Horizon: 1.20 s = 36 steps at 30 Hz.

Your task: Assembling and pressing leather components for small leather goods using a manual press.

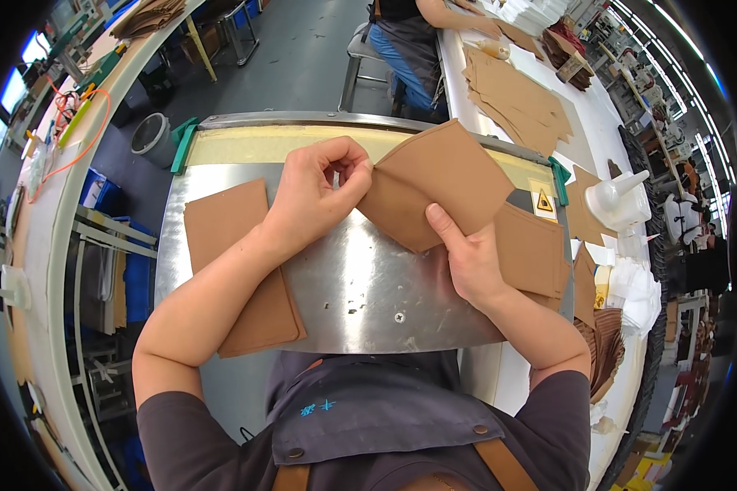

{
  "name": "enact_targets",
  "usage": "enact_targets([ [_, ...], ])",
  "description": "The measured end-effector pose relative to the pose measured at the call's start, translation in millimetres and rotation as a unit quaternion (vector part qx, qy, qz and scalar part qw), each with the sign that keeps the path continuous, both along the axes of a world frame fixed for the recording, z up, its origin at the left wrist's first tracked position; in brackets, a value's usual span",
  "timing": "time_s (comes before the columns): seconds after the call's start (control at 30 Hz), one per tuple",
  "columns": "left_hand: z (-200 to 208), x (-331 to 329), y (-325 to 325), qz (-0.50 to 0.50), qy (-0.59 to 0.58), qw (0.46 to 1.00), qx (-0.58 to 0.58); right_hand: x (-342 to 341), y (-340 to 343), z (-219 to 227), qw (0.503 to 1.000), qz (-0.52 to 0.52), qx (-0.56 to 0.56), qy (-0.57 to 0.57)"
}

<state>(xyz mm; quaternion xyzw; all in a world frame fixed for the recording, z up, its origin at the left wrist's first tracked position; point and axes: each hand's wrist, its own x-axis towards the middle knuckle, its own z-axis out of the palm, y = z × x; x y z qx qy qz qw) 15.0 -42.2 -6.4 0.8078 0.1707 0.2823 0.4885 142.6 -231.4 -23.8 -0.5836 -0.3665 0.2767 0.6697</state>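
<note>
A brown, flat leather-like panel [446, 176] is held up over the metal worktop [360, 295]. My left hand [319, 192] pinches its left corner between thumb and fingertips. My right hand [471, 258] grips the lower right part, thumb on the face towards me and fingers hidden behind. A crease runs across the panel from the pinched corner. Under my left forearm lie brown panels [229, 221], partly covered by the arm. More brown panels [532, 254] rest at the worktop's right side, beyond my right wrist.
Green clamps [184, 146] stand at the worktop's far corners. On the right, a white table [598, 147] bears brown sheets [516, 98], a white plastic bottle [618, 200] and crumpled white wrapping [635, 295]. Another person [418, 49] sits there. A grey bin [154, 139] stands at left.
</note>
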Motion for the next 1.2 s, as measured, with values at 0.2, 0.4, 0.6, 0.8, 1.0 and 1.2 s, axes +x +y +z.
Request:
enact_targets([
  [0.2,-4,-1,-9,-0.106,-0.022,0.993,-0.039,0,1,13,0.980,0.055,0.033,0.189],
  [0.4,-1,-2,-7,-0.037,-0.028,0.994,0.097,-3,1,6,0.994,0.029,-0.014,0.108],
  [0.6,-7,3,-5,-0.070,0.009,0.977,-0.202,-7,-2,6,0.999,0.017,-0.020,0.035],
  [0.8,-4,1,0,-0.049,0.030,0.988,-0.146,-6,-2,4,0.999,0.009,-0.007,0.034],
  [1.0,-2,-1,-3,-0.054,-0.009,0.998,0.026,-6,-4,7,0.999,0.012,-0.026,-0.027],
  [1.2,-7,3,-4,-0.024,-0.024,0.990,0.138,-8,-5,9,0.990,0.016,-0.050,-0.130],
])
